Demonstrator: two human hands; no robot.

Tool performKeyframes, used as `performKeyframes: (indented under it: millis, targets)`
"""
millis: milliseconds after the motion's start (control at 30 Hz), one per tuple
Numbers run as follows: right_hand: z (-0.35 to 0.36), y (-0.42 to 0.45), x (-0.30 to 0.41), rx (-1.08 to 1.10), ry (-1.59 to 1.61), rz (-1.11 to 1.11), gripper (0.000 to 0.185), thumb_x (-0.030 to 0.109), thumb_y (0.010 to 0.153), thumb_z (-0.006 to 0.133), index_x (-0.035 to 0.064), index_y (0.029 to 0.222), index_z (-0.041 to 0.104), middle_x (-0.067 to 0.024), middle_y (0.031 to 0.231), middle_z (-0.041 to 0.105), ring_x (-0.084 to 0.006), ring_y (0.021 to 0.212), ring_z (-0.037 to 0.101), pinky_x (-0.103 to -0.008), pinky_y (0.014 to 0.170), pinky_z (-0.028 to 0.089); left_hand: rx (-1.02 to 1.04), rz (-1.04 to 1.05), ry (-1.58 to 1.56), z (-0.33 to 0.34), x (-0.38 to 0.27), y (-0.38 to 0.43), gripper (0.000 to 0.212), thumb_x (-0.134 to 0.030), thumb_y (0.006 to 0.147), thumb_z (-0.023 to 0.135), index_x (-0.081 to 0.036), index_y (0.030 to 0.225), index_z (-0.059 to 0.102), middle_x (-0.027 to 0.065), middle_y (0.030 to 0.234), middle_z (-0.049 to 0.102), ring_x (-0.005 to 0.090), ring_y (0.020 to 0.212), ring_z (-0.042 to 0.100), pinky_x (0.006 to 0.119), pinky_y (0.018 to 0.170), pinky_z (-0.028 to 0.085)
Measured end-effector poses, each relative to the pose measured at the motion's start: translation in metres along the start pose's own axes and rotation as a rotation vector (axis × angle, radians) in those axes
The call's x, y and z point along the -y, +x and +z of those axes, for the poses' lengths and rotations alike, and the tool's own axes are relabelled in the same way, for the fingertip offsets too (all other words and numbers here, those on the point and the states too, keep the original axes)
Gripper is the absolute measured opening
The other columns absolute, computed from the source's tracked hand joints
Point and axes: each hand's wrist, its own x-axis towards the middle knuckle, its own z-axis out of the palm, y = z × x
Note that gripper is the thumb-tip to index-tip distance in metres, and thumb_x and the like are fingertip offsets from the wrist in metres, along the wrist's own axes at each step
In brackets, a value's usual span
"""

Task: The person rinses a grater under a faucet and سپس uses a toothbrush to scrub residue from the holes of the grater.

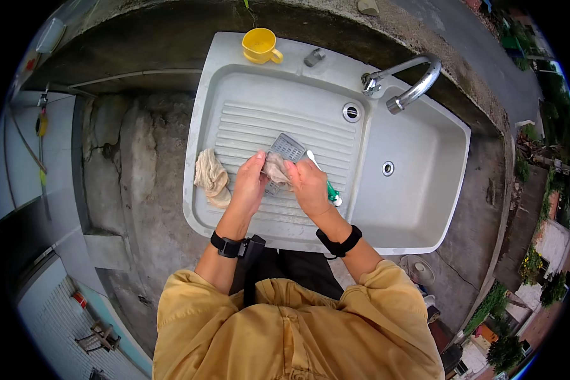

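Between my hands is a crumpled, wet-looking greyish cloth, pinched at its left by my left hand and at its right by my right hand. Under and behind the cloth, a grey perforated plastic piece shows above the ribbed washboard of a pale sink; its middle is hidden. A toothbrush-like brush with a white and green handle lies just right of my right hand, partly covered by it. Left of my left hand, a bunched beige cloth rests on the sink's left side.
A yellow plastic cup and a small grey cylinder stand on the back ledge. The chrome faucet arches over the right basin. One drain is at the washboard's upper right, another in the basin. A concrete wall runs behind.
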Motion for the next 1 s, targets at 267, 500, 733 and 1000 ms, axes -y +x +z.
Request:
performKeyframes:
  millis: [267,500,733,1000]
  targets:
    - [-0.004,-0.004,-0.01,0.331,1.28,1.167,0.025,0.019,0.087,0.057,0.0019,0.1,0.043,-0.0095,0.077,0.052,-0.0149,0.049,0.051,-0.0256,0.038,0.042,0.138,0.002,0.039,-0.016,0.003,0.004,0.025,-0.023,0.092,0.044,-0.004,0.098,0.057,0.0037,0.093,0.061,0.0111,0.089,0.054,0.029,0.078,0.042]
    - [0.011,0.005,-0.008,0.211,1.094,0.861,0.019,0.017,0.086,0.057,0.0012,0.084,0.047,-0.009,0.072,0.053,-0.0167,0.049,0.052,-0.0272,0.039,0.041,-0.054,-0.346,-0.024,0.004,-0.009,0.001,0.025,-0.029,0.09,0.047,-0.007,0.084,0.056,0.0014,0.074,0.055,0.0109,0.07,0.053,0.026,0.059,0.043]
    - [0.033,0.012,0.019,-0.01,0.03,0.059,0.033,0.023,0.084,0.056,0.0036,0.058,0.053,-0.0105,0.049,0.05,-0.0262,0.04,0.052,-0.0338,0.037,0.041,-0.088,-0.224,0.099,-0.011,0.028,0.013,0.029,-0.034,0.091,0.046,-0.008,0.082,0.055,0.0017,0.069,0.053,0.0136,0.061,0.051,0.028,0.051,0.042]
    - [0.018,0.017,0.02,0.274,0.015,0.18,0.011,0.014,0.073,0.056,0.0052,0.067,0.053,-0.0089,0.061,0.053,-0.0242,0.061,0.056,-0.0366,0.052,0.044,-0.149,-0.17,0.106,-0.017,0.026,0.012,0.033,-0.038,0.092,0.04,-0.011,0.086,0.056,-0.0001,0.074,0.056,0.0101,0.062,0.049,0.028,0.049,0.038]
